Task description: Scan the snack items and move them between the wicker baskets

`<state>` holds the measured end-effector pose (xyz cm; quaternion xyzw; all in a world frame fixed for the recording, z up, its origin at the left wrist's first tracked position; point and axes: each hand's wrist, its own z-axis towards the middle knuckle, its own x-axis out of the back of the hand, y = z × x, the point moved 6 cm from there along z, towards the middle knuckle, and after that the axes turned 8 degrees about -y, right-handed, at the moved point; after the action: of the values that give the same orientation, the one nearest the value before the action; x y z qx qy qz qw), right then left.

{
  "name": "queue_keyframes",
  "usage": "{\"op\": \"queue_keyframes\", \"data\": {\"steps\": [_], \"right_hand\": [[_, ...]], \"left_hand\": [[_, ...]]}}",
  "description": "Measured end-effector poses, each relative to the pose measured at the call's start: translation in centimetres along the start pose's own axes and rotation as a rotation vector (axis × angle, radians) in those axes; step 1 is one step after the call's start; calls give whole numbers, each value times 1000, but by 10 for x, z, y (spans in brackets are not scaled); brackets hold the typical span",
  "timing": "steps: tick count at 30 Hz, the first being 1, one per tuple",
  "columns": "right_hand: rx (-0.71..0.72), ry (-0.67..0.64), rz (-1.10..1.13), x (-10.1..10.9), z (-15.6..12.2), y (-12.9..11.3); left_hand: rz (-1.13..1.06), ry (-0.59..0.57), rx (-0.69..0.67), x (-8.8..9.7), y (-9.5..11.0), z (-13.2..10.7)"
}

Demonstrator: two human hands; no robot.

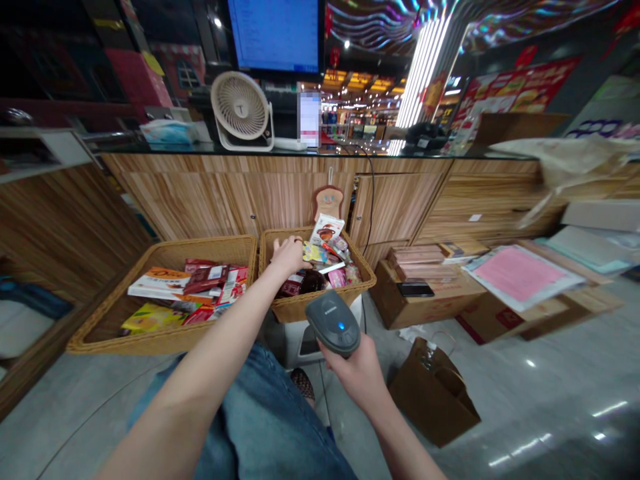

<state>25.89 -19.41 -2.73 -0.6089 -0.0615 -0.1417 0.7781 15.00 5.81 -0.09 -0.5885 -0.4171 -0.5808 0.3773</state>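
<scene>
My right hand is wrapped round the handle of a dark grey barcode scanner, which has a blue light lit on top. My left hand reaches over the left part of the right wicker basket, its visible fingers apart just above the packets. A yellow packet lies close beside those fingers, and a dark round package sits below them. At the back of this basket a white box with a brown picture leans upright. The fingertips are partly hidden.
Left of it stands another wicker basket with several snack packets. A wooden counter carries a white fan and a monitor. Cardboard boxes and a brown paper bag stand at the right.
</scene>
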Motion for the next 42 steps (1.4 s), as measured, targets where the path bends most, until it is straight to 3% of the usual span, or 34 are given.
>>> {"op": "queue_keyframes", "data": {"steps": [7,9,13,16,21,33,36,42], "right_hand": [[-29,10,-25,5,-1,6],[-21,10,-17,5,-1,6],[-2,25,-20,6,0,4],[5,20,-35,6,3,2],[7,35,-48,5,8,-1],[1,83,-64,4,9,3],[-3,68,-72,3,8,1],[11,44,-85,1,7,-1]], "left_hand": [[59,41,98,6,-6,-18],[86,138,61,14,-8,-32],[30,440,-48,28,-18,-76],[-38,547,-64,27,-33,-106],[-68,542,-111,12,-45,-126],[-85,497,-106,6,-46,-125],[-130,543,-28,8,-52,-128],[-343,745,417,13,-86,-145]]}}
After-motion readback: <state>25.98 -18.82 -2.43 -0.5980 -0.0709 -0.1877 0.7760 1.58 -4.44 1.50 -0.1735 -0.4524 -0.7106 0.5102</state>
